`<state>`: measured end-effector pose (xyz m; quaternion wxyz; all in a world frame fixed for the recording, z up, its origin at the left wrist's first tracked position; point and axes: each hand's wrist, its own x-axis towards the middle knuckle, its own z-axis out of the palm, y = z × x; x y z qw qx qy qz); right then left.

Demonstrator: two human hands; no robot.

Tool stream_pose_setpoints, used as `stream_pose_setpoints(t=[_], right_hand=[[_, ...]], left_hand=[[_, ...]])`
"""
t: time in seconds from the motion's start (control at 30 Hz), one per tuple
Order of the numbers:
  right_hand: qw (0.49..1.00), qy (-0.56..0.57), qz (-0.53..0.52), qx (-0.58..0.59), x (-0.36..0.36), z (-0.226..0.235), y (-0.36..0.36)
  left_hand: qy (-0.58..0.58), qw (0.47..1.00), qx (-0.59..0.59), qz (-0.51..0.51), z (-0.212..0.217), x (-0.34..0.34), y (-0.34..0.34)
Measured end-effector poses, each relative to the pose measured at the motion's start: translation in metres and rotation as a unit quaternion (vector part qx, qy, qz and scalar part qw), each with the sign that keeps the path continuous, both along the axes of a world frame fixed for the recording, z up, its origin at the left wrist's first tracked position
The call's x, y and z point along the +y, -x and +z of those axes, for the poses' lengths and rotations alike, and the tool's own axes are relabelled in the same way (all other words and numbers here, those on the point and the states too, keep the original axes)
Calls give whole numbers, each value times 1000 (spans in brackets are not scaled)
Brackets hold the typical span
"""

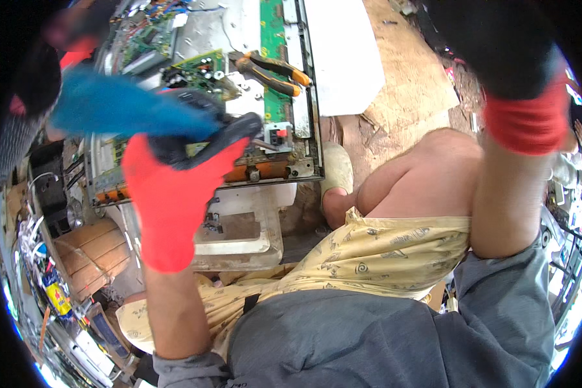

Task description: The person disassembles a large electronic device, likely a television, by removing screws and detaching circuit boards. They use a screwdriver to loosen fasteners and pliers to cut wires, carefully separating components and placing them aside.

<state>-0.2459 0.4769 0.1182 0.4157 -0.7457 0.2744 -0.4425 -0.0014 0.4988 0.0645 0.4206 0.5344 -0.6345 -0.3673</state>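
Around us, loose clutter (58, 299); at eleven o'clock, a scuffed metal panel (204, 32). Our red-gloved left hand (178, 165) grips a blurred blue tool (113, 107); what our right hand (511, 55) holds, we cannot tell.

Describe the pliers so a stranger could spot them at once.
Find the big dark-framed panel carrying circuit boards, beyond the red-gloved left hand. Near its right edge, the pliers lie partly over a long green strip. Their splayed black handles, tipped in orange, set them apart from those boards.
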Motion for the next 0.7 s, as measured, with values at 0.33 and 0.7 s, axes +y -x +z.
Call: stream_pose_setpoints(t=[0.33, 0.7], right_hand=[[999, -36, -16, 28, 11, -31, 30], [999, -8, 43, -6, -20, -25, 16]], left_hand=[[145, 985, 1, -94, -27, -4, -15], [198, 973, -101, -55, -25, -17, 9]])
